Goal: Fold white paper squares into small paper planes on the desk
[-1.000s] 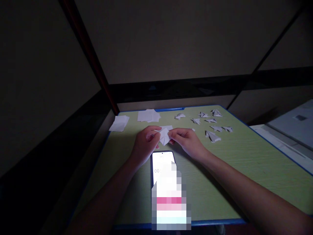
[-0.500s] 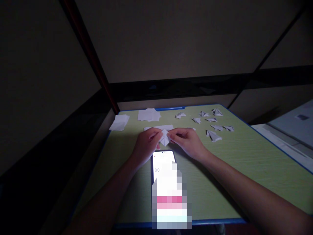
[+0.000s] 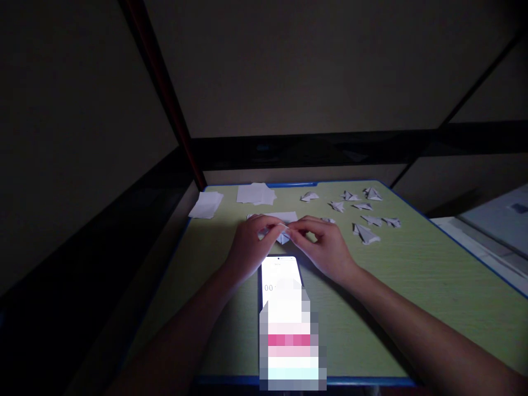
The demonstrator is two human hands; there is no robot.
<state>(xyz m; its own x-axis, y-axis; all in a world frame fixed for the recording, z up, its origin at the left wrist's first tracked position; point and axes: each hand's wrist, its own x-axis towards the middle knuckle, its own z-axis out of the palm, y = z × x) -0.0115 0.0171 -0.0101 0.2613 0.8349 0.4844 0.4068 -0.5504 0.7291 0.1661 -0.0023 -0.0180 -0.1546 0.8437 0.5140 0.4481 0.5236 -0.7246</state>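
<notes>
A small piece of folded white paper is pinched between both hands above the middle of the table. My left hand grips its left side with thumb and fingertips. On the right side, my right hand pinches it the same way. The fingertips nearly meet at the top of the paper and hide part of it. Just behind the hands lies a white paper sheet, partly covered by them. A lit phone lies on the table in front of the hands, its screen mostly blurred out.
Two stacks of white paper, a left stack and a back stack, lie on the green table. Several folded paper figures are spread over the far right. Walls stand behind and to the left.
The paper was a diamond facing me; now less of it shows, and its top edge is bent or tilted between my fingertips. The whole view has shifted slightly.
</notes>
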